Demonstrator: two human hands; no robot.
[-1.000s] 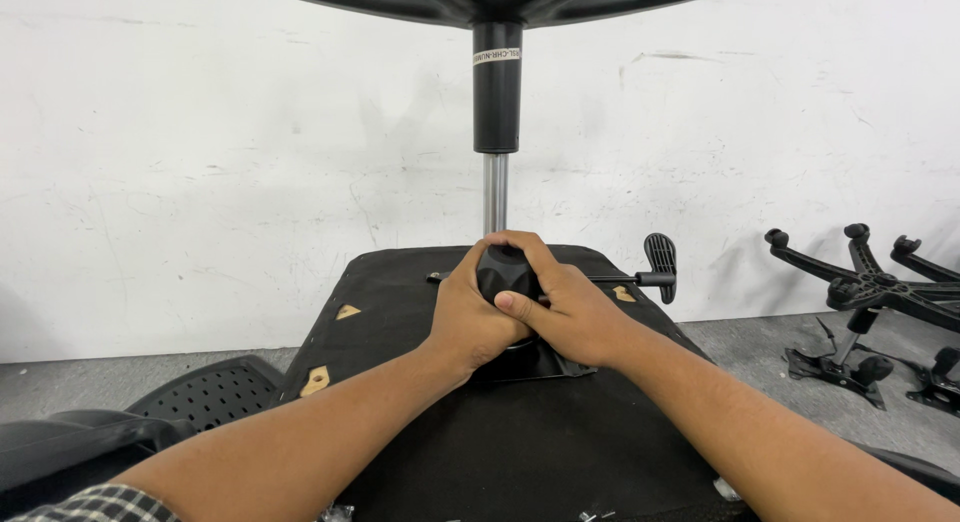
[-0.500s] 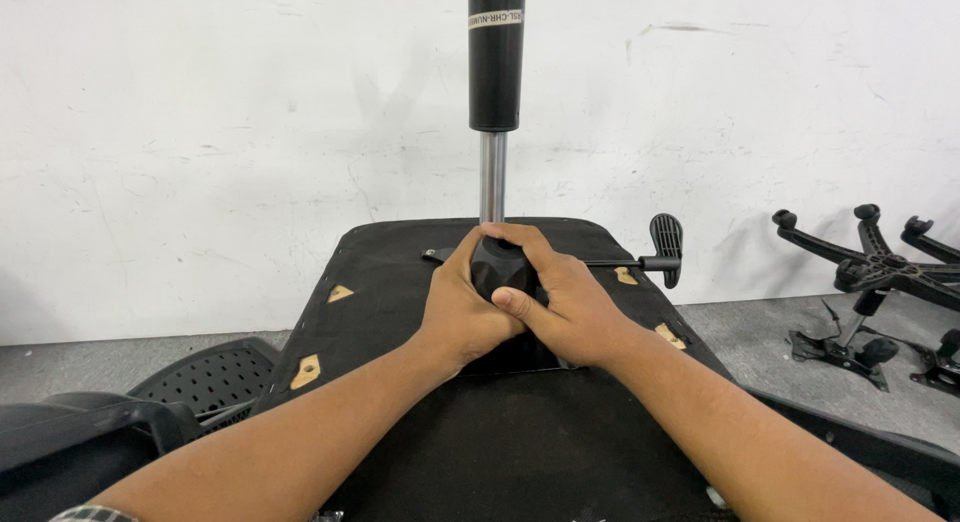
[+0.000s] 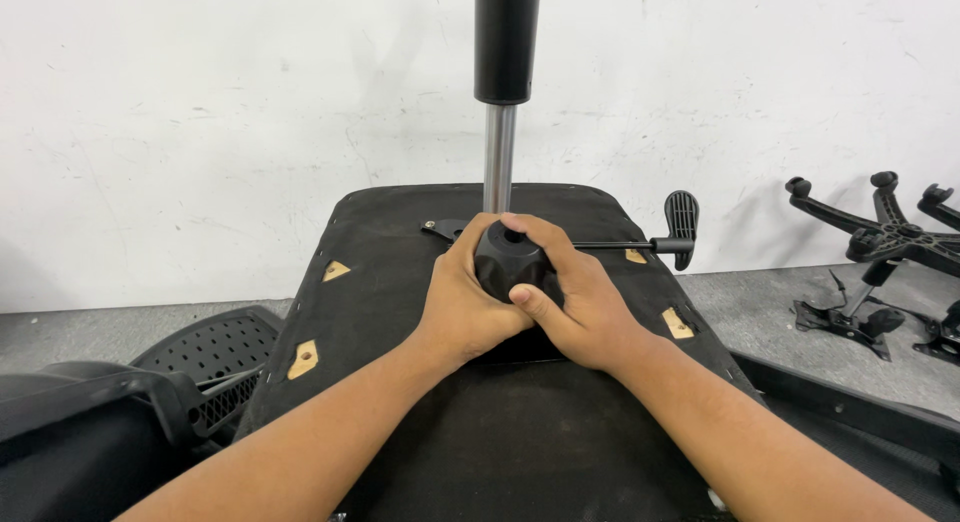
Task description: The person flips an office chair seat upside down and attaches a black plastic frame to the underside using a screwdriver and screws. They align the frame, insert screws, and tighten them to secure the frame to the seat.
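Observation:
An office chair seat (image 3: 420, 232) lies upside down in front of me, its black underside up. From the seat's mechanism a gas lift column (image 3: 498, 157) rises, chrome below and black above. Both hands wrap a black round knob (image 3: 508, 262) on the mechanism. My left hand (image 3: 465, 302) grips it from the left. From the right, my right hand (image 3: 580, 307) closes around it with the thumb across the front. A thin rod with a black paddle lever (image 3: 682, 217) sticks out to the right behind my hands.
A black perforated chair back (image 3: 215, 367) and an armrest (image 3: 90, 422) lie at the lower left. Black five-star chair bases (image 3: 890, 232) and a mechanism part (image 3: 850, 317) sit on the grey floor at right. A white wall stands close behind.
The view has tilted down, so the seat and hands sit lower and nearer, and the chair base at the top has left the frame. Both hands stay clasped on the knob.

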